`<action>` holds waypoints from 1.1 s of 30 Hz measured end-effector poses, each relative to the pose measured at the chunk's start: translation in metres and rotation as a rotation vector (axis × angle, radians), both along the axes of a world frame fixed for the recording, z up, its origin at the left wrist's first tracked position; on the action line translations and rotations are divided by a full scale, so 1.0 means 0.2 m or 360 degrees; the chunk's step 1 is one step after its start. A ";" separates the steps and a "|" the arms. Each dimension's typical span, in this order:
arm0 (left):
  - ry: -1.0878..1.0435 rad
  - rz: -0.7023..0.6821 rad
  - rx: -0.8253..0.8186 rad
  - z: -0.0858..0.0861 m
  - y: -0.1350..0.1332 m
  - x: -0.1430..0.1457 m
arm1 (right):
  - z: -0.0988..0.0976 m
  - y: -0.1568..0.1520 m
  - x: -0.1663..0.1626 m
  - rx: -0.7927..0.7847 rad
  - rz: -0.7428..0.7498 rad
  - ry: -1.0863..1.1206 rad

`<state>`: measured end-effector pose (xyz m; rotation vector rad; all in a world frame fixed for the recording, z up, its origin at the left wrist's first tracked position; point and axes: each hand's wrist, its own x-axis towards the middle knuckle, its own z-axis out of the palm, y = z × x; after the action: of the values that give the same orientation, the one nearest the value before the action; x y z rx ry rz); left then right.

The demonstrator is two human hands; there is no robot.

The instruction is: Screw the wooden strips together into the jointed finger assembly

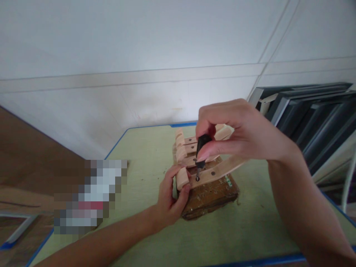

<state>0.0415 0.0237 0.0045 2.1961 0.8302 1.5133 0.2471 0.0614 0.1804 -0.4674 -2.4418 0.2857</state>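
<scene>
A pale wall (139, 40) fills the far side, and a green table (244, 230) with a blue edge stands against it. A brown board (36, 155) is at the left; dark panels (311, 118) lean together at the right. A pixelated item (94, 193) lies on the left part of the table, its details hidden.

The right hand (244, 129) comes in from the right, above the work, its thumb and fingers pinched narrow around an upright tool. Below it, in the middle of the table, is a brown pad (211, 196), scuffed and shiny. Across this lies the near strip (225, 168) of wood, its long axis running from left to right and bearing a little away toward the far side. More strips (187, 150) lie beyond it, roughly alongside.

The left hand (171, 196), from the near left, closes thumb and fingers on the wooden block (182, 178) at the strip's left end. The driver (204, 146), black-handled, is the tool in the right hand; it points down, tilted slightly, and its tip meets the left screw (197, 179), just right of the block. Whether the tip is seated I cannot tell. The right screw (213, 173) sits farther along, on the right hand's side.
</scene>
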 end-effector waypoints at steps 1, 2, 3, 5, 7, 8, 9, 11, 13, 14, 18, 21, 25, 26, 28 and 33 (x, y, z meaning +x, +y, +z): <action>-0.0006 -0.0006 0.0000 0.00 0.00 0.00 | -0.01 0.00 -0.01 0.0017 -0.0032 0.0024; -0.0010 -0.0006 0.0006 0.00 0.00 0.00 | -0.01 0.00 -0.01 0.0036 -0.0053 0.0057; -0.0011 -0.0003 0.0008 0.00 0.00 0.00 | -0.02 0.00 -0.02 0.0049 -0.0072 0.0080; -0.0006 0.0014 0.0005 -0.01 0.00 0.00 | -0.02 0.00 -0.03 0.0077 -0.0092 0.0106; 0.0008 0.0036 -0.0012 -0.01 0.00 0.00 | -0.03 -0.01 -0.04 0.0094 -0.0075 0.0105; 0.0012 0.0039 -0.0018 -0.01 0.00 0.00 | -0.04 -0.01 -0.04 0.0110 -0.0061 0.0111; 0.0011 0.0035 -0.0022 -0.01 -0.01 0.00 | -0.04 -0.01 -0.05 0.0130 -0.0058 0.0123; 0.0000 0.0018 -0.0023 -0.01 -0.01 0.00 | -0.05 -0.01 -0.05 0.0179 -0.0080 0.0158; -0.0009 0.0009 -0.0021 0.00 -0.01 0.00 | -0.05 0.00 -0.05 0.0203 -0.0147 0.0142; -0.0011 0.0015 -0.0017 0.00 -0.01 0.00 | -0.05 0.00 -0.05 0.0204 -0.0180 0.0115; 0.0016 0.0044 0.0006 -0.01 0.00 0.00 | -0.03 0.01 -0.01 0.0156 -0.0127 0.0018; 0.0032 0.0042 0.0010 -0.01 0.00 -0.01 | -0.02 0.02 0.02 0.0028 0.0088 -0.0057; 0.0025 0.0027 0.0021 0.00 0.00 -0.01 | 0.01 0.01 0.08 -0.0215 0.0256 -0.0152; 0.0024 0.0025 0.0026 0.00 0.00 -0.01 | 0.02 0.01 0.09 -0.0280 0.0233 -0.0192; 0.0025 0.0023 0.0029 0.00 0.00 0.00 | 0.03 0.00 0.11 -0.0395 0.0156 -0.0237; -0.0017 0.0012 0.0026 0.00 0.01 0.00 | 0.03 0.00 0.10 -0.0401 0.0111 -0.0165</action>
<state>0.0407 0.0247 0.0037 2.1973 0.8265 1.5393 0.2677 0.0612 0.1868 -0.5160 -2.5379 0.6178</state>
